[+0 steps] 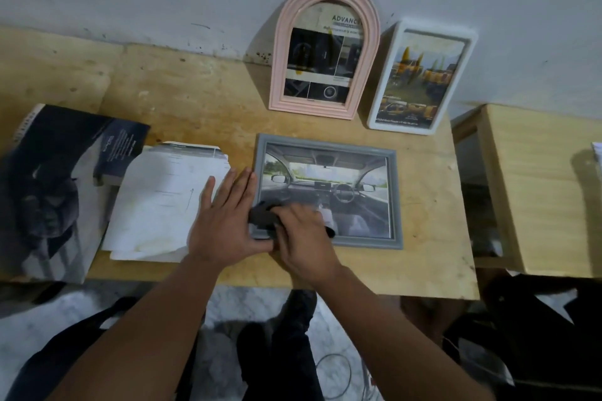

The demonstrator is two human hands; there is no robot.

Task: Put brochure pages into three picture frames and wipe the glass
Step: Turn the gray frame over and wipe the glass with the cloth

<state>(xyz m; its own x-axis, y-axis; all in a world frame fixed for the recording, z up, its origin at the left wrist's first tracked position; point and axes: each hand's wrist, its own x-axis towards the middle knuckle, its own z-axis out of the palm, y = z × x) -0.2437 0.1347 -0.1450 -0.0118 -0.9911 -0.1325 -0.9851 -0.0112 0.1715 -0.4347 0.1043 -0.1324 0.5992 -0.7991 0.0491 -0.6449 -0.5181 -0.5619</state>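
Just below the centre of the picture, the right hand (306, 238) has its fingers (294, 216) curled down over a dark cloth (263, 217), pressing it onto the lower left corner of the grey frame (395, 202). The hand is blurred, so the exact grip cannot be made out. To its left, the left hand (224, 225) lies flat with fingers spread and straight, holding nothing; its fingertips touch the left edge of the grey frame, and its palm rests partly on the white papers (156, 205). The grey frame lies flat on the wooden desk (195, 101) and holds a brochure page showing a car interior. Above it, in the upper middle of the picture, the pink arched frame (280, 75) leans against the wall with a dark brochure page inside. Just to its right, the white frame (384, 91) also leans tilted against the wall, holding a page with yellow vehicles. At the left edge of the picture, a dark open brochure (55, 179) lies on the desk, touching the white papers.
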